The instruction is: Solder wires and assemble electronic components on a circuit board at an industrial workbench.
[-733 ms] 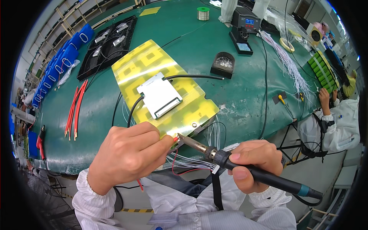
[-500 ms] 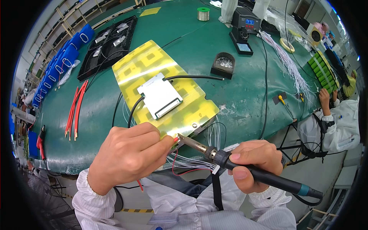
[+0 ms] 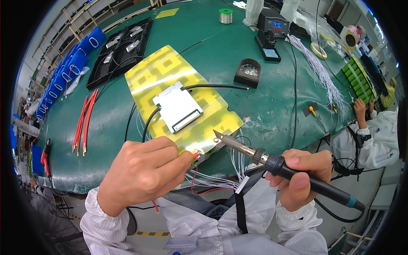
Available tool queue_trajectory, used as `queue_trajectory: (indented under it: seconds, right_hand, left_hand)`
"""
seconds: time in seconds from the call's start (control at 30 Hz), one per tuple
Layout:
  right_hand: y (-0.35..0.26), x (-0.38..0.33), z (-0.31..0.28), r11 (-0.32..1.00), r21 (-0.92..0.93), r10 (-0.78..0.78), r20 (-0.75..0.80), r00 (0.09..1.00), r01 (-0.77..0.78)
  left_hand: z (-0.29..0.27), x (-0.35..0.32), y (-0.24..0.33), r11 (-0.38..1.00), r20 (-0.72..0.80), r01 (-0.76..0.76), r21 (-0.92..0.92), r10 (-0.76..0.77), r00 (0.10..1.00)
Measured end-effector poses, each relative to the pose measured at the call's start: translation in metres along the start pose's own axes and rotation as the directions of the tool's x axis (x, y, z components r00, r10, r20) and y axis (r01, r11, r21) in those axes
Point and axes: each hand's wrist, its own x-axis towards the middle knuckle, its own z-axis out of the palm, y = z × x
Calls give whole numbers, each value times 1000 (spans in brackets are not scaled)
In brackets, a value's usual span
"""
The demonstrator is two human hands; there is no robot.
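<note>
Currently working over a green table [image 3: 263, 110], facing a yellow board [image 3: 210, 106] lying at the near edge. Also seeing a soldering station [image 3: 272, 23] beyond the board, off to its right. Holding a soldering iron [image 3: 274, 165] in the right hand [image 3: 301, 185], wrapping bent fingers and thumb around the handle, and aiming the tip over the board's near right edge; not telling for sure whether touching the surface. Bending the left hand [image 3: 146, 172] into a tight pinch at the board's near corner, gripping a red wire [image 3: 195, 155] just beside a small shiny metal spot [image 3: 199, 151], well apart from the white module [image 3: 179, 106] lying near the board's middle.

Probably risking a scorch on the board through letting the tip sink, burnt left fingers through a slip of the iron, a weak joint through shifting the wire on soft solder, and snagging on loose white wires [image 3: 216, 180] below the board's near edge.

Reading no brand anywhere; noticing lit digits on the station's blue display, finding nothing legible on the module.
</note>
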Motion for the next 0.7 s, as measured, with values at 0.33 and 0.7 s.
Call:
queue_trajectory:
  seconds: [0.33,0.7]
  right_hand:
    - [-6,2,0,988,-33,148,-113,983,-152]
    - [62,21,-19,910,-408,-81,12,997,78]
  left_hand:
    - [-1,0,0,1000,20,10,-2,-10,1000]
    - [0,2,0,1000,-22,-18,10,19,1000]
